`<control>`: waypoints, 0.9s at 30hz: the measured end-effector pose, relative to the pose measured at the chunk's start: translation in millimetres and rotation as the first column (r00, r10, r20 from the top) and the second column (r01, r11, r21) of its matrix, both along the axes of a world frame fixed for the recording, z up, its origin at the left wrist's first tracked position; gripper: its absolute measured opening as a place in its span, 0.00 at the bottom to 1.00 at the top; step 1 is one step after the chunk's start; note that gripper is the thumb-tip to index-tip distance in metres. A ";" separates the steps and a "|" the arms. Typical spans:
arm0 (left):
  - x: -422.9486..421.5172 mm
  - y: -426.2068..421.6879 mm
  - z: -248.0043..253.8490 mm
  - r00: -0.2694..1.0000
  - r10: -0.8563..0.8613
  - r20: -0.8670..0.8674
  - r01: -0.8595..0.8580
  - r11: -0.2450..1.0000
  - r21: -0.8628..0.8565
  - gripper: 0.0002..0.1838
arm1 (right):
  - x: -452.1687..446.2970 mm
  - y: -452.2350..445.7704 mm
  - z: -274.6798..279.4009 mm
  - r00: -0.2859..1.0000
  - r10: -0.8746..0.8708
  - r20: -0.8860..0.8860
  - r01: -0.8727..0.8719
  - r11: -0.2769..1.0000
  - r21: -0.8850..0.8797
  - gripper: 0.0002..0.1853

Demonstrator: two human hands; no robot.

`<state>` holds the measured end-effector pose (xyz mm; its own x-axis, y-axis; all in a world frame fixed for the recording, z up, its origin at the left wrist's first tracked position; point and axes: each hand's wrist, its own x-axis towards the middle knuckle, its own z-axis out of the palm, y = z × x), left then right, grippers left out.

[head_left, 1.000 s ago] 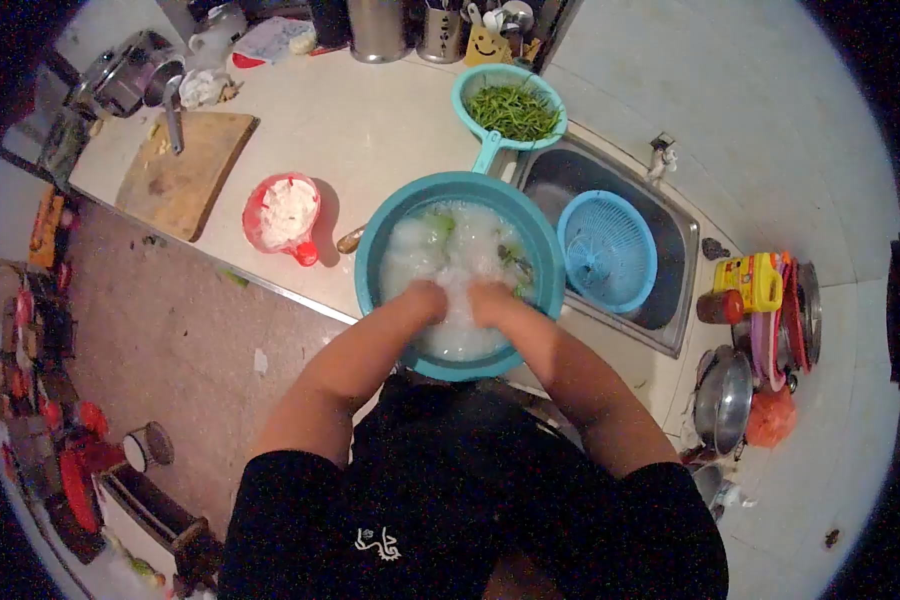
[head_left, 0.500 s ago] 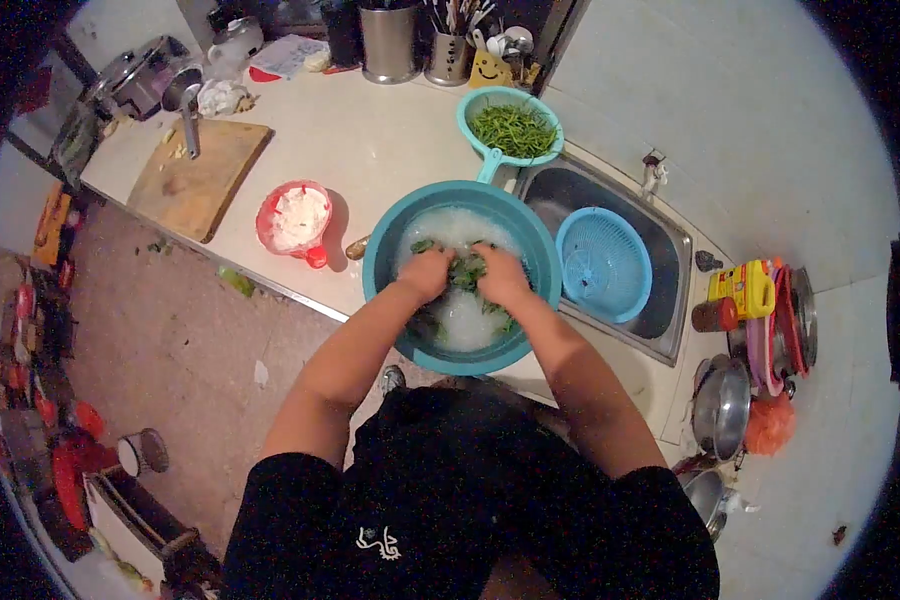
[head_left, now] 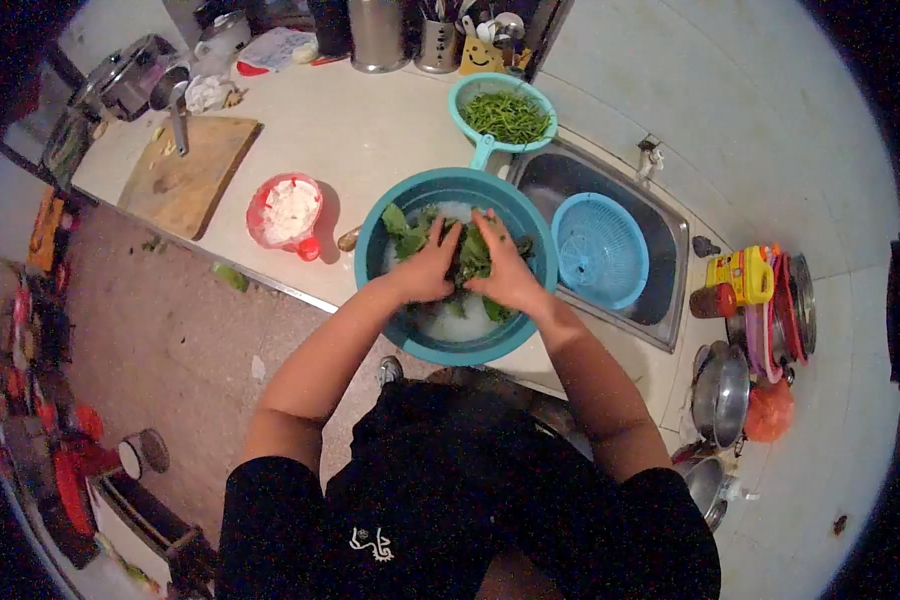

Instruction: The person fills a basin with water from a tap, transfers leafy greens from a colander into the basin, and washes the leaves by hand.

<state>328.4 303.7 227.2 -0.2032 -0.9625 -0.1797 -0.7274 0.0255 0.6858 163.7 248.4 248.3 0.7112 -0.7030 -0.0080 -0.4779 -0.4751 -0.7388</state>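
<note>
A large teal basin (head_left: pixel 370 245) stands at the counter's front edge with cloudy, whitish water in it. Dark leafy greens (head_left: pixel 405 232) are heaped in the water, rising above the surface. On the left side of the heap, my left hand (head_left: pixel 430 270) grips leaves with its fingers curved over them. My right hand (head_left: pixel 507 278) presses in from the other side, fingers bent around the same bunch. Some leaves under both palms are hidden.
A blue colander (head_left: pixel 600 250) sits in the steel sink (head_left: pixel 678 260). Behind the basin is a light teal strainer (head_left: pixel 457 110) of green beans. To the left are a red scoop (head_left: pixel 310 248) of white powder and a cutting board (head_left: pixel 210 180) bearing a knife.
The greens have come up higher in the basin and spread more to the left. Both hands, earlier lower in the cloudy water, now show more of their fingers over the leaves.
</note>
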 end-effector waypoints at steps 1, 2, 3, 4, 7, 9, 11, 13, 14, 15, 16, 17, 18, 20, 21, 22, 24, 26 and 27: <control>-2.3 -0.3 1.6 1.000 -0.002 0.000 0.002 1.000 -0.002 0.52 | -2.8 3.6 -5.4 0.997 0.050 -0.054 -0.050 0.999 0.000 0.54; -6.7 2.4 2.7 0.993 -0.042 0.111 0.030 0.994 0.107 0.54 | -4.0 6.5 -13.9 0.982 0.071 -0.176 -0.076 0.997 -0.026 0.55; -10.0 6.0 3.0 0.972 -0.092 0.215 0.044 0.975 0.218 0.56 | -2.4 10.4 -17.2 0.951 0.088 -0.297 -0.107 0.993 -0.047 0.56; -12.3 7.9 -8.6 0.955 -0.113 0.274 0.048 0.971 0.232 0.58 | -0.7 13.4 -20.5 0.951 0.088 -0.298 -0.107 0.993 -0.047 0.56; -24.9 9.5 -15.0 0.869 -0.178 0.462 0.015 0.942 0.335 0.58 | 10.3 21.6 -24.7 0.839 0.077 -0.539 -0.103 0.994 -0.019 0.58; -22.9 7.8 -67.7 0.844 -0.125 0.521 0.037 0.984 0.176 0.60 | 19.3 25.3 -21.6 0.679 0.097 -0.727 -0.105 0.994 0.035 0.57; -23.4 4.3 -68.3 0.839 -0.265 0.475 0.044 0.904 0.425 0.50 | 23.6 21.3 -44.0 0.635 0.149 -0.758 -0.112 0.989 0.101 0.52; -19.4 0.2 -63.6 0.809 -0.373 0.454 0.118 0.860 0.497 0.40 | 27.1 20.8 -61.2 0.608 0.125 -0.784 -0.107 0.991 0.075 0.50; -18.2 -0.6 -62.4 0.770 -0.477 0.424 0.188 0.804 0.564 0.32 | 25.7 18.7 -68.6 0.608 0.128 -0.783 -0.108 0.991 0.079 0.50; -19.0 -3.3 -95.1 0.770 -0.478 0.423 0.187 0.802 0.567 0.32 | 25.7 16.6 -69.2 0.575 0.203 -0.792 -0.116 0.979 0.167 0.43; -20.0 -5.3 -110.9 0.759 -0.506 0.409 0.205 0.783 0.588 0.31 | 26.1 14.3 -69.4 0.542 0.277 -0.794 -0.121 0.960 0.252 0.37; -21.2 -6.7 -116.8 0.748 -0.527 0.404 0.221 0.771 0.597 0.29 | 30.6 1.6 -96.2 0.542 0.277 -0.793 -0.120 0.960 0.253 0.37; -23.3 -7.5 -119.2 0.736 -0.542 0.406 0.230 0.764 0.603 0.28 | 37.9 -19.8 -145.5 0.269 0.503 -0.821 -0.105 0.863 0.494 0.33; -26.8 -9.5 -120.3 0.720 -0.552 0.421 0.239 0.766 0.596 0.25 | 47.7 -23.5 -139.4 -0.012 0.689 -0.724 -0.015 0.724 0.690 0.30; -27.6 -10.4 -119.2 0.710 -0.554 0.434 0.242 0.771 0.589 0.24 | 55.0 -8.3 -77.4 0.610 0.274 -0.743 0.010 0.935 0.354 0.32; -28.3 -10.5 -117.8 0.710 -0.545 0.445 0.242 0.783 0.573 0.23 | 53.9 -0.6 -57.0 0.817 -0.020 -0.576 0.153 0.971 0.184 0.33; -27.8 -8.5 -107.8 0.708 -0.515 0.483 0.239 0.819 0.522 0.20 | 45.7 8.7 -33.3 0.918 -0.139 -0.371 0.144 0.989 -0.014 0.34; -26.0 -2.7 -84.9 0.723 -0.452 0.523 0.233 0.871 0.432 0.18 | 28.7 8.9 -28.8 0.842 0.060 -0.536 -0.132 0.986 -0.098 0.34; -25.0 1.1 -70.7 0.731 -0.399 0.553 0.223 0.906 0.359 0.17 | 20.4 8.9 -27.7 0.772 0.146 -0.619 -0.273 0.955 -0.114 0.33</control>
<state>303.4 304.8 156.5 -0.2473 -0.7659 -0.5934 -0.9683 0.2179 0.1223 184.1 257.3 220.7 0.7359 -0.5696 -0.3661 -0.6638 -0.7135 -0.2243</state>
